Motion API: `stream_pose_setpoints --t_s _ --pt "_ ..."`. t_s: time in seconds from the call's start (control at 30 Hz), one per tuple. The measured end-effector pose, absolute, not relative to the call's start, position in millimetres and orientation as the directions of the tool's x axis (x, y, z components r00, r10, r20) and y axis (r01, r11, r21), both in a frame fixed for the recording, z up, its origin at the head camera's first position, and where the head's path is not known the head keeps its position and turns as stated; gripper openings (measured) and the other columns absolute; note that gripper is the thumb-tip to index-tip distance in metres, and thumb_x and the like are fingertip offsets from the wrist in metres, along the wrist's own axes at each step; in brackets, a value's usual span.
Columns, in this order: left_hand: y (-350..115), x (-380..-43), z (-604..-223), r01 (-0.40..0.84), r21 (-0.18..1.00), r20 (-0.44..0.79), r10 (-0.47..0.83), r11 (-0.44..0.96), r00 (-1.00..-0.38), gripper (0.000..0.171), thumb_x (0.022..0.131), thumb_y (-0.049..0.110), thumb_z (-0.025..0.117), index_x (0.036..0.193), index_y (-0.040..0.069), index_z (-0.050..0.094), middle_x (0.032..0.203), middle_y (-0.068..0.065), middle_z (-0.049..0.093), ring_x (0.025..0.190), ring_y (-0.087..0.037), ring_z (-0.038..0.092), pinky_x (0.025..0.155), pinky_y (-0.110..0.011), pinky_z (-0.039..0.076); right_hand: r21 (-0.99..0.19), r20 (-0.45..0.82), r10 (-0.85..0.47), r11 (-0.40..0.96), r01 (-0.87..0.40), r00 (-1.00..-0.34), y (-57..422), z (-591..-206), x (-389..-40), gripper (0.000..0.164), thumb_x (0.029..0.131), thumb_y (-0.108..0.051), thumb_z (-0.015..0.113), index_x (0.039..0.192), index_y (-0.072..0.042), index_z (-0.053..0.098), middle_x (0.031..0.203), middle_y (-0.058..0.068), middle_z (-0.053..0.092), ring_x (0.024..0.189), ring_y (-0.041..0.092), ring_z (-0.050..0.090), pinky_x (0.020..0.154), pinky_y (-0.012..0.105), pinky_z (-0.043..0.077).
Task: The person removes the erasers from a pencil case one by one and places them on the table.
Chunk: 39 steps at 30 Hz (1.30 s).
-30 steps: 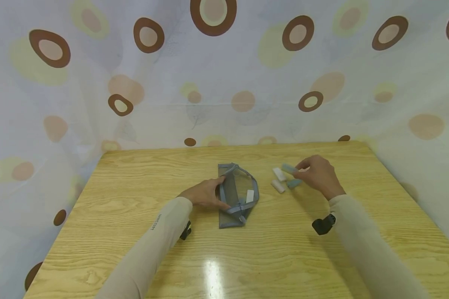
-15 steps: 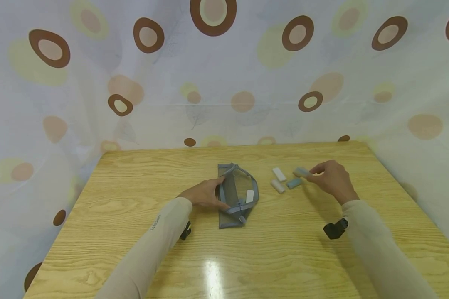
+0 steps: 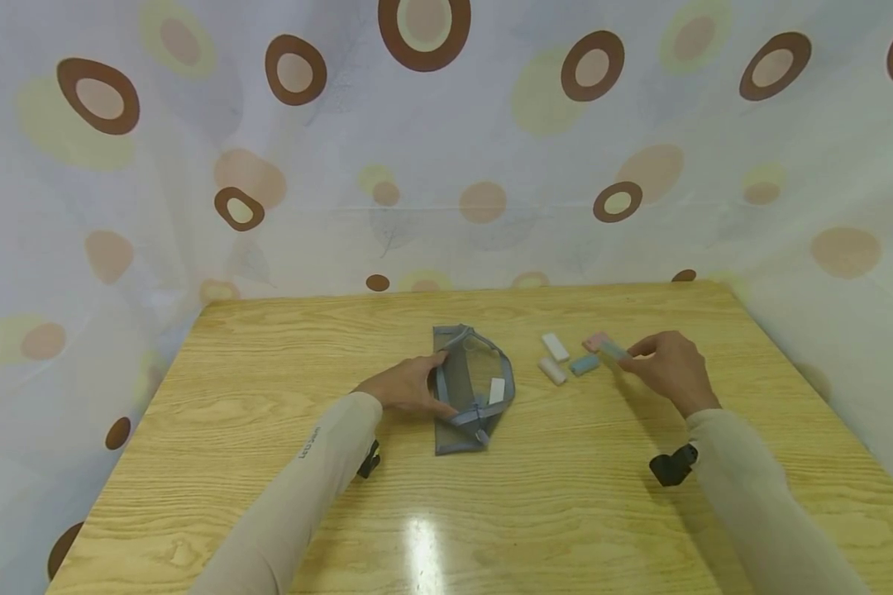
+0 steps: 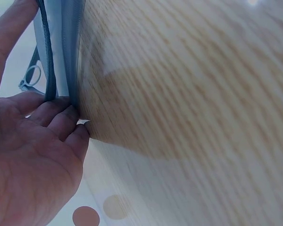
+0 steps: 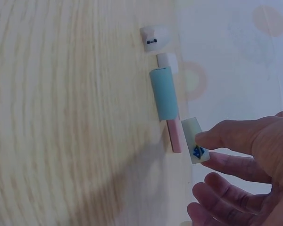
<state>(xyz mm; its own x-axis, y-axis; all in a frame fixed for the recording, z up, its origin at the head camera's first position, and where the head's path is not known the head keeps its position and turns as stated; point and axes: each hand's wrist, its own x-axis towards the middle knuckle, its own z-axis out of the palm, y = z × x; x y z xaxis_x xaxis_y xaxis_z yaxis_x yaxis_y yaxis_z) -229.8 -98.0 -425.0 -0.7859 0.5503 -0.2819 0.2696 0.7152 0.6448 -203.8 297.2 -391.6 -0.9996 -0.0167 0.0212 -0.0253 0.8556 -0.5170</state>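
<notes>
At the middle of the table lies a grey zippered pouch (image 3: 456,376), its mouth held apart by my left hand (image 3: 409,386). Thumb and fingers grip its edges; the zipper teeth show in the left wrist view. A white block (image 3: 496,391) shows inside the mouth. My right hand (image 3: 670,373) pinches a pale green eraser (image 5: 191,134) with a blue figure on it between thumb and forefinger. It overlaps a pink eraser (image 3: 592,341) in the head view. Left of that lie a blue eraser (image 3: 584,364), a white eraser (image 3: 556,347) and a pale eraser (image 3: 552,371).
The wooden table (image 3: 268,347) meets a patterned cloth (image 3: 417,240) at its back and sides. A small black camera (image 3: 673,466) sits at the right wrist. Light glares on the table near the front.
My right hand has moved to the right, away from the other erasers, with the pale green one in its fingers. The pink eraser now shows. The left hand and pouch have stayed put.
</notes>
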Motion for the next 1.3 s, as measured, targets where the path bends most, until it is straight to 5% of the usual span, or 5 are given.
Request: stream_pose_setpoints --t_s 1.3 --pt "-98 -228 -422 0.259 0.64 -0.294 0.542 0.723 -0.787 0.106 0.085 0.039 0.082 0.162 0.003 0.018 0.163 -0.017 0.03 0.149 -0.032 0.031 0.118 -0.045 0.032 -0.513 -0.065 0.007 0.858 0.039 -0.998 308 -415 -200 0.032 0.093 -0.022 0.07 0.103 0.008 0.076 0.117 0.033 0.066 0.098 0.048 0.064 0.068 0.049 0.055"
